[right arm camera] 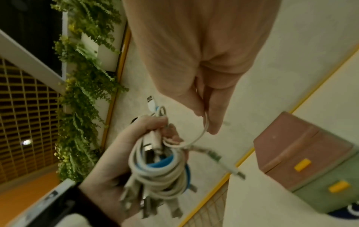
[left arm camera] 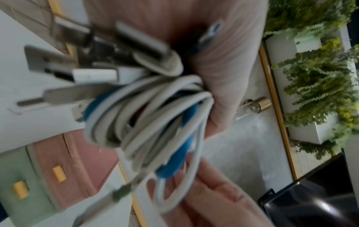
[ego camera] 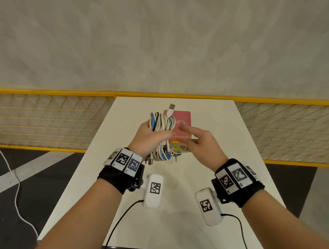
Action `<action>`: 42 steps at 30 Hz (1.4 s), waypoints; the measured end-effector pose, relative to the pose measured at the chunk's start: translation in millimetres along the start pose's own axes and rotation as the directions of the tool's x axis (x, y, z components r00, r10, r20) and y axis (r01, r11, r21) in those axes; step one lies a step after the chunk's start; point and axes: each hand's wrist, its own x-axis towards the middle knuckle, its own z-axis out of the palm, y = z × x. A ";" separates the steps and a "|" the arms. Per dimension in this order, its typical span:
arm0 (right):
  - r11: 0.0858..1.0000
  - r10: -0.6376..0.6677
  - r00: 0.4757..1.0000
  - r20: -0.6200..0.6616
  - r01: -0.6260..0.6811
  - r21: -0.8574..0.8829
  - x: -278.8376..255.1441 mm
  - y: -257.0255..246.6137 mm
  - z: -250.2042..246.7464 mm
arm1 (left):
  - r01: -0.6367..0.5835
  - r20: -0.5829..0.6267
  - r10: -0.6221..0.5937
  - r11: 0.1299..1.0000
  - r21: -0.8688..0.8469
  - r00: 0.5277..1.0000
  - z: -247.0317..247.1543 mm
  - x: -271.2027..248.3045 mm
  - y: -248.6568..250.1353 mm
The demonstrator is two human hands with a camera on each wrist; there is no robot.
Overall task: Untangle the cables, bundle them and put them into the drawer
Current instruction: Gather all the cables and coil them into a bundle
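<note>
Bundling nearly done: left hand (ego camera: 149, 138) grips the coiled cables (ego camera: 161, 135) at frame centre, above the surface (ego camera: 173, 229). Right hand (ego camera: 200, 143) pinches a thin white loose end (right arm camera: 202, 132), apparently for wrapping. Drawer unit (ego camera: 181, 123) behind looks closed. Cords smooth, rubbery, white and blue; plugs metal.

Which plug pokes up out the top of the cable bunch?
The white USB plug sticks up above the cable bundle; the other plugs hang below the left hand.
</note>
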 end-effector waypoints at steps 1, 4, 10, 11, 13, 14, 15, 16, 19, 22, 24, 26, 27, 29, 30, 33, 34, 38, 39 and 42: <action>0.998 -0.012 1.000 -0.009 0.013 0.061 -1.2 -1.8 3.6 | -0.010 -0.024 0.009 1.000 -0.019 1.000 3.4 0.8 -1.0; 0.984 -0.061 0.998 -0.019 0.063 0.168 -4.2 -5.2 13.4 | -0.043 -0.084 0.036 0.996 -0.084 0.996 11.6 1.1 -0.2; 0.960 -0.082 0.996 -0.046 0.091 0.264 -2.5 -3.6 18.0 | -0.030 -0.168 -0.008 0.974 -0.224 0.986 21.9 2.1 -0.7; 0.957 -0.106 0.993 -0.045 0.114 0.268 -2.8 -4.9 16.9 | -0.028 -0.161 -0.012 0.970 -0.241 0.987 22.7 2.1 -1.0; 0.961 -0.163 0.985 -0.046 0.170 0.218 -2.3 -5.5 15.1 | -0.022 -0.153 -0.020 0.964 -0.264 0.988 24.1 1.5 -0.6; 0.967 -0.184 0.982 -0.045 0.189 0.171 -1.4 -4.7 14.6 | -0.018 -0.154 -0.026 0.962 -0.274 0.988 24.9 1.3 -0.4; 0.973 -0.198 0.979 -0.047 0.202 0.111 1.2 -1.5 14.5 | -0.015 -0.153 -0.029 0.959 -0.283 0.988 25.8 1.5 -0.5; 0.977 -0.204 0.978 -0.042 0.206 0.058 3.4 1.7 14.7 | -0.015 -0.152 -0.031 0.958 -0.288 0.988 27.0 1.9 -0.7; 0.978 -0.201 0.979 -0.039 0.198 -0.060 7.2 8.3 12.3 | -0.008 -0.150 -0.034 0.963 -0.270 0.988 31.9 2.3 0.4; 0.970 -0.235 0.969 0.075 0.239 -0.042 6.1 9.4 4.7 | 0.001 -0.136 -0.039 0.964 -0.266 0.990 33.6 3.5 -0.5; 0.975 -0.219 0.973 0.075 0.221 -0.015 7.3 11.8 -3.6 | 0.003 -0.105 -0.027 0.975 -0.222 0.994 32.6 4.3 -0.6; 0.976 -0.216 0.974 -0.068 0.213 -0.051 13.3 16.2 -12.7 | 0.006 -0.045 -0.013 0.987 -0.159 0.999 32.0 4.0 1.2; 0.969 -0.235 0.963 -0.132 0.223 -0.103 16.2 17.6 -16.5 | 0.004 -0.011 -0.005 0.992 -0.127 1.000 32.4 3.2 2.8; 0.945 -0.291 0.943 -0.161 0.258 -0.202 22.2 16.5 -21.3 | -0.006 0.052 0.009 0.998 -0.065 0.999 34.9 1.8 5.7; 0.932 -0.315 0.937 -0.149 0.276 -0.235 25.7 15.7 -23.0 | -0.006 0.077 0.010 0.999 -0.043 0.997 36.5 1.6 6.1; 0.915 -0.319 0.938 -0.132 0.269 -0.302 36.5 14.9 -30.2 | 0.003 0.078 -0.001 1.000 -0.024 0.997 38.7 4.1 4.2; 0.928 -0.285 0.949 -0.136 0.238 -0.286 38.8 15.1 -33.5 | 0.012 0.053 -0.011 0.999 -0.034 0.999 38.3 5.9 2.4; 0.993 -0.102 0.984 -0.146 0.092 -0.072 40.4 15.9 -37.3 | 0.015 -0.080 -0.022 0.997 -0.082 0.997 36.3 13.5 -6.3; 0.997 -0.071 0.989 -0.128 0.068 -0.028 39.6 15.2 -34.5 | 0.012 -0.103 -0.020 0.997 -0.079 0.995 36.7 15.9 -9.5; 0.998 0.000 0.999 -0.050 0.003 0.065 43.0 17.9 -23.3 | -0.008 -0.140 -0.002 0.998 -0.068 0.990 38.8 23.9 -20.8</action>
